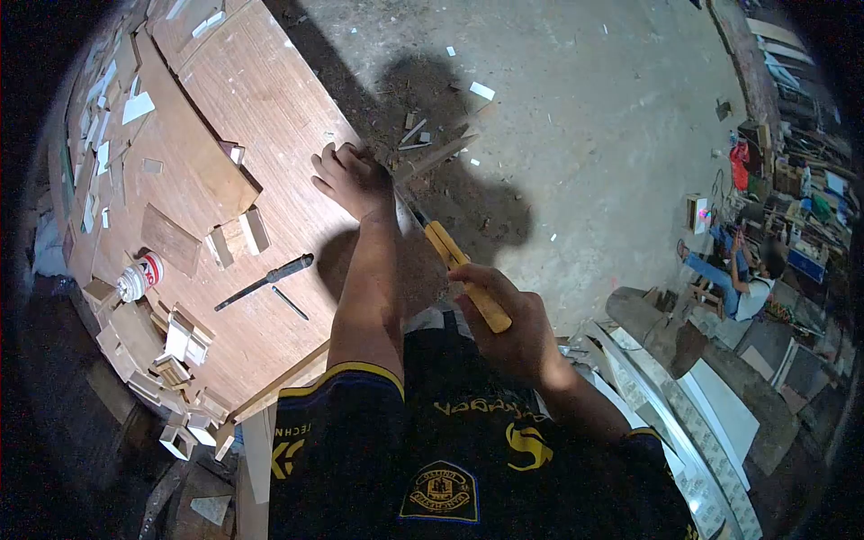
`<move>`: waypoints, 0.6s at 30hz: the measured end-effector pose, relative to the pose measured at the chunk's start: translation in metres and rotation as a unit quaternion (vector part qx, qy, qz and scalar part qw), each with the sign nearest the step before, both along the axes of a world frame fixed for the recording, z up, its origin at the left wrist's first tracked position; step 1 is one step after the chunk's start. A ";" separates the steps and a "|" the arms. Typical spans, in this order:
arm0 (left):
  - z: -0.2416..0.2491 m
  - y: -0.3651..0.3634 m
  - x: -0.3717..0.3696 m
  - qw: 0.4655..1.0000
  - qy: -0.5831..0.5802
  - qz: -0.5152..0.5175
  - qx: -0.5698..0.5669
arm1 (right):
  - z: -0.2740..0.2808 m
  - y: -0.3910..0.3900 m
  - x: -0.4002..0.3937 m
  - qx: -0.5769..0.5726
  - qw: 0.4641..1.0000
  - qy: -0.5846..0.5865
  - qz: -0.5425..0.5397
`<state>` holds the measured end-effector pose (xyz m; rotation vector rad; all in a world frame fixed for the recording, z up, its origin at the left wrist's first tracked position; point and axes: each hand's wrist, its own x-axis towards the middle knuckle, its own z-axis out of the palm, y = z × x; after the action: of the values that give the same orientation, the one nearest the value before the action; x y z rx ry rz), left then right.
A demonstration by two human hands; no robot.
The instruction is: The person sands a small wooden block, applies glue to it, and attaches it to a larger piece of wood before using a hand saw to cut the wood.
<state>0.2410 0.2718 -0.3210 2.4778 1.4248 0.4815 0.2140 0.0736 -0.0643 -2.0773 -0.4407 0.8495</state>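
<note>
My right hand [508, 315] is wrapped around the yellow handle [450, 247] of a handsaw. Its narrow blade [412, 207] runs up toward my left hand [355, 175], which bears down at the edge of the wooden worktable [306, 117] with fingers bent and somewhat apart. From beside that hand a thin wooden strip [436, 160] juts out past the table edge, over the floor. The saw blade meets the strip close to my left hand. Part of the strip is hidden under my palm. A long dark tool [265, 281] and a slim pen [290, 303] lie on the tabletop nearby.
Small wooden box pieces [184, 337], a white and red tub [141, 275] and a large thin board [180, 126] occupy the table's left side. Scraps [416, 135] litter the concrete floor [594, 135]. A person [742, 288] sits at far right, near stacked panels [684, 423].
</note>
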 end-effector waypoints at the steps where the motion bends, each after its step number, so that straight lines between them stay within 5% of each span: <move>1: -0.001 0.000 0.000 1.000 0.002 0.003 0.000 | 0.003 0.002 0.002 -0.007 1.000 0.009 0.003; 12: 0.000 0.000 -0.001 0.969 -0.220 0.030 -0.106 | 0.020 0.008 0.016 -0.057 0.997 0.037 0.039; 18: 0.000 0.001 -0.002 0.979 -0.188 -0.008 -0.083 | 0.024 0.009 0.016 -0.070 0.993 0.074 0.059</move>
<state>0.2386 0.2724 -0.3210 2.1255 1.2378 0.7485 0.2300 0.0822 -0.0403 -2.1141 -0.4370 1.1240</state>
